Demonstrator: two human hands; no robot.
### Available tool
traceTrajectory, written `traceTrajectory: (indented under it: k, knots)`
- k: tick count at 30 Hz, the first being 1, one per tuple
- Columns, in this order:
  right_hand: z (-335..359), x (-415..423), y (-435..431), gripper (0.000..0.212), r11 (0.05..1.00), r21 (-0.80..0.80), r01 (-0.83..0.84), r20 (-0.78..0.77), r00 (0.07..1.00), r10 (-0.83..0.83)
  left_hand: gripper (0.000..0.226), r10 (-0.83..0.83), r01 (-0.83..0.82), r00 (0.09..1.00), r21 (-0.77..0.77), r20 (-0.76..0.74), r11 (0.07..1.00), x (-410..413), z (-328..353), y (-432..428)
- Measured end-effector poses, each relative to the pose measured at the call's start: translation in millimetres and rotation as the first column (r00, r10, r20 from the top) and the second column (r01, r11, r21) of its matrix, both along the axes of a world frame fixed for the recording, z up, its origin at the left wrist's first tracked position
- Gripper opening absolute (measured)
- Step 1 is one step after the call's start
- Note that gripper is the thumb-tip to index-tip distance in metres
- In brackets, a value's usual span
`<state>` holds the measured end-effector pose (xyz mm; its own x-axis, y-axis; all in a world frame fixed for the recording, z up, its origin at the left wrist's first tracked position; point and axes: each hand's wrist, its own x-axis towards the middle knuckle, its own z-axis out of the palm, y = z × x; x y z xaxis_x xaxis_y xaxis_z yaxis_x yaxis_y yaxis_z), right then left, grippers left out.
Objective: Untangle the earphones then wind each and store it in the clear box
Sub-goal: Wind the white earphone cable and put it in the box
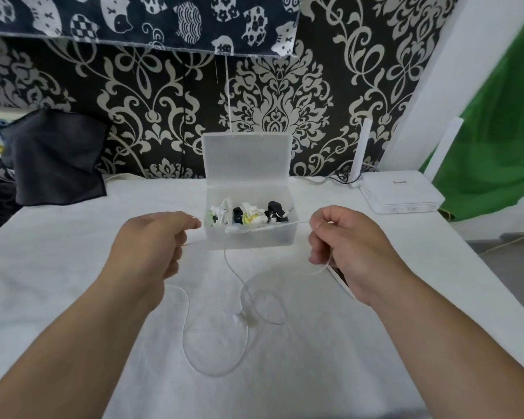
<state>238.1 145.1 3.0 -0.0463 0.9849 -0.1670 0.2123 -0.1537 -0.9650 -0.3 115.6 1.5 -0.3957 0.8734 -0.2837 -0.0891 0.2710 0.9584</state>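
A white earphone cable [236,275] is stretched between my two hands above the white table. My left hand [152,246] pinches one stretch of it with curled fingers. My right hand [345,240] grips another stretch at about the same height. From the taut part the cable hangs down and lies in loose loops [215,343] on the cloth between my forearms. Just behind my hands stands the clear box [251,238] with its lid up. Inside it lie several wound earphones [248,214], white, black and yellow-green.
A white router [403,192] with upright antennas sits at the back right on the white tablecloth [73,267]. A dark folded cloth [58,158] leans at the back left. Patterned black-and-cream fabric covers the wall behind; a green sheet hangs at the right.
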Motion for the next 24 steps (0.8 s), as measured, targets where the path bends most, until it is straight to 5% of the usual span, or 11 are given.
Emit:
traceTrajectory:
  k: [2, 6, 11, 14, 17, 19, 22, 24]
  knots:
    - [4, 0, 0, 0.024, 1.0, -0.005, 0.011, -0.045, 0.999, -0.012, 0.012, 0.06, -0.057, 0.997, -0.052, 0.047, 0.997, -4, -4, 1]
    - [10, -3, 1, 0.028, 0.999, -0.036, 0.0, -0.161, 0.987, -0.006, 0.02, 0.187, -0.126, 0.901, -0.176, 0.392, 0.976, -9, -9, 2]
    - [11, -11, -2, 0.039, 0.999, 0.004, -0.041, -0.255, 0.966, 0.041, 0.014, 0.129, -0.039, 0.919, -0.239, 0.373, 0.97, -9, -9, 2]
    - [17, -15, -5, 0.038, 0.997, 0.044, -0.062, -0.277, 0.958, 0.072, 0.01, 0.099, -0.062, 0.985, -0.256, 0.138, 0.965, -1, -8, 0]
    - [22, -16, -7, 0.035, 0.989, 0.085, -0.123, -0.267, 0.953, 0.142, 0.04, 0.062, -0.072, 0.991, -0.086, -0.118, 0.994, 6, -6, -4]
    - [25, -17, -10, 0.033, 0.981, 0.097, -0.169, -0.256, 0.948, 0.188, 0.062, -0.167, 0.196, 0.969, 0.153, -0.184, 0.969, 11, 6, -11]
    - [28, -20, -14, 0.033, 0.968, 0.099, -0.231, -0.258, 0.933, 0.249, 0.068, -0.562, 0.647, 0.735, 0.145, -0.379, 0.748, 22, 10, -18]
    - [29, -21, -15, 0.033, 0.969, 0.066, -0.239, -0.323, 0.914, 0.247, 0.04, -0.571, 0.682, 0.656, 0.065, -0.494, 0.728, 30, 6, -19]
